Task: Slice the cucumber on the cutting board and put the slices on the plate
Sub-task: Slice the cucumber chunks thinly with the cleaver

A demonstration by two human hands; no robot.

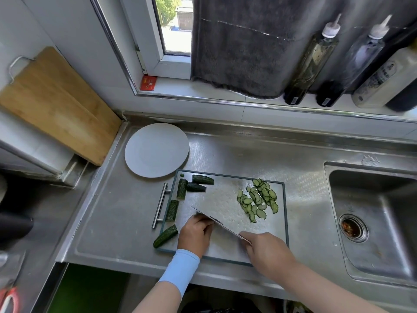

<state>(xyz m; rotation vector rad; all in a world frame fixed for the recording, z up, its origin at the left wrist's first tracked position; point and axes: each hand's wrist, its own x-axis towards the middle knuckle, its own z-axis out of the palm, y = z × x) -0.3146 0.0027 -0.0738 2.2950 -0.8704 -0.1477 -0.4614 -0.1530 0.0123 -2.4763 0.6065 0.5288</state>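
Note:
A steel cutting board [223, 199] lies on the counter. Several thin cucumber slices [257, 199] are heaped at its right side. Several dark cucumber pieces [195, 185] lie along its left edge, one [165, 236] hanging over the near-left corner. My right hand [266, 249] grips the handle of a cleaver [220, 222], its blade edge-on across the board. My left hand [196, 231] sits curled against the blade's left side; what is under its fingers is hidden. The white plate [156, 150] stands bare, just beyond the board's far-left corner.
A sink [372, 213] with a drain lies to the right. A wooden board [54, 102] leans on the left wall. Bottles [309, 62] and a grey towel [243, 46] line the window sill. Red-handled scissors [9, 299] lie at the bottom left.

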